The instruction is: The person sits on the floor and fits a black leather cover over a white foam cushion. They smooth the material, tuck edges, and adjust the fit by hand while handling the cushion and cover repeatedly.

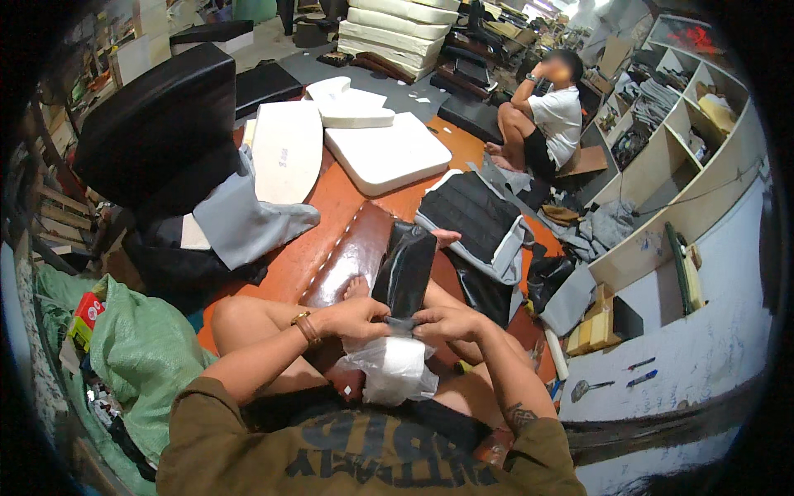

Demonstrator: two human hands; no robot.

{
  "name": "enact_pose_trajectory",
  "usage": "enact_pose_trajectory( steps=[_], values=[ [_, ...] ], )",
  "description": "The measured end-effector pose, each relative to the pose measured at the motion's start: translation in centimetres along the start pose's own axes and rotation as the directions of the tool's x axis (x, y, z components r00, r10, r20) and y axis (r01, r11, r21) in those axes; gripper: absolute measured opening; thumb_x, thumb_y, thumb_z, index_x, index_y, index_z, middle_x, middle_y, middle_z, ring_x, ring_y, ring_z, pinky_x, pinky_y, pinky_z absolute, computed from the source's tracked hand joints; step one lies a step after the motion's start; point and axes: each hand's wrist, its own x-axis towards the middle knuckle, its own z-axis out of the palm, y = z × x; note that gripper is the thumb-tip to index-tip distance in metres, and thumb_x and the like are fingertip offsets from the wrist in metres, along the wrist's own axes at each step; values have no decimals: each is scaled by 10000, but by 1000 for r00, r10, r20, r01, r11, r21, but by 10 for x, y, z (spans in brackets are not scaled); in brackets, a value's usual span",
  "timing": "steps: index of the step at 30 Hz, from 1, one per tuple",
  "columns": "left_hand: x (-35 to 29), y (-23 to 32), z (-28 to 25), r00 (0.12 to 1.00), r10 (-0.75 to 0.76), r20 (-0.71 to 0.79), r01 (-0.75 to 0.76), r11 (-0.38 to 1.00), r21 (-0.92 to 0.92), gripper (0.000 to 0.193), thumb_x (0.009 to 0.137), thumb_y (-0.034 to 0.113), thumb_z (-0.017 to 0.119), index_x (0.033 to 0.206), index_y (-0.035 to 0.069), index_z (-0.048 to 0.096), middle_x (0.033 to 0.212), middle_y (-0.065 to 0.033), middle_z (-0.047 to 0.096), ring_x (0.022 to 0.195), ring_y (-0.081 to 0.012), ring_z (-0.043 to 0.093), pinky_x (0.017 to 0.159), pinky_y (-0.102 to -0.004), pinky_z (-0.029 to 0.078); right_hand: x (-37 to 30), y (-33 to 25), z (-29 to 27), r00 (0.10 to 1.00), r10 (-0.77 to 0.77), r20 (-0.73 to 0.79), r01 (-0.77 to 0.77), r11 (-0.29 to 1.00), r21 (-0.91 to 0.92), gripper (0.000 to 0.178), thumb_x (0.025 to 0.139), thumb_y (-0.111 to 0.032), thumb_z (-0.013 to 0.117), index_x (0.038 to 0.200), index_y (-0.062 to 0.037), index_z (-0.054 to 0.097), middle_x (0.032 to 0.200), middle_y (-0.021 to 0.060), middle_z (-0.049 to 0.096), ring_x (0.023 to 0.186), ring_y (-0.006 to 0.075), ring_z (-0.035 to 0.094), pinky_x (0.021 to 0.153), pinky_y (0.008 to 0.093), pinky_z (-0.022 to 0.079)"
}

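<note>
Between my legs lies a long black leather-like cover (404, 273), fitted like a sleeve over a padded block. Out of its near end sticks a white foam end (403, 357), with crumpled clear plastic film (385, 382) around it. My left hand (356, 319) pinches the left side of the cover's near edge. On the right side of that same edge, my right hand (447, 323) is closed with thumb and fingers together. A strip of the edge stretches between both hands. Beneath the cover is a shiny brown padded piece (351, 256).
White foam cushions (389, 153) and a black seat back (157, 124) lie ahead. A black-and-grey seat cover (471, 219) is to the right. A green sack (145, 355) stands at left. Another person (556, 116) sits by the shelves (662, 157). Pens (642, 378) lie on a white board.
</note>
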Motion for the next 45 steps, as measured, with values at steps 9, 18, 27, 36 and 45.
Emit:
enact_pose_trajectory(
  steps=[9,18,27,36,45],
  values=[
    [20,-30,8,946,80,-313,3,966,259,428,1051,367,610,955,-23,758,912,-306,717,941,-450,705,1035,-499,487,-8,-64,-2,926,-210,-314,104,941,-323,299,1036,-225,577,1028,37,719,918,193,720,872,326,688,804,441,529],
    [10,1,-3,959,168,-230,-141,981,130,659,1038,532,599,762,-59,697,697,-270,668,646,-439,664,660,-516,524,-10,-46,9,988,60,-146,-17,960,280,394,1080,-323,566,1260,11,674,970,112,729,913,200,662,838,386,538],
    [10,27,-6,990,136,38,-134,990,-35,865,776,742,799,1032,-80,717,867,-287,743,823,-425,755,782,-481,591,-26,-51,23,988,-91,-124,106,988,111,517,1025,-448,664,1142,54,706,963,186,751,900,287,705,821,429,534],
    [1,41,-16,983,121,137,-134,987,93,1034,563,727,919,1169,-79,688,991,-258,763,923,-432,755,887,-455,593,-19,-67,14,979,-196,-46,198,979,52,820,757,-493,933,1333,7,632,1119,197,769,1066,314,743,964,407,553],
    [-23,47,10,995,101,-19,-100,995,27,751,653,491,954,1176,14,706,1007,-222,754,973,-428,717,907,-489,532,-32,-96,29,987,-100,-122,91,993,-80,615,677,-446,990,1029,-27,709,942,184,754,946,358,744,842,436,560]
  ],
)
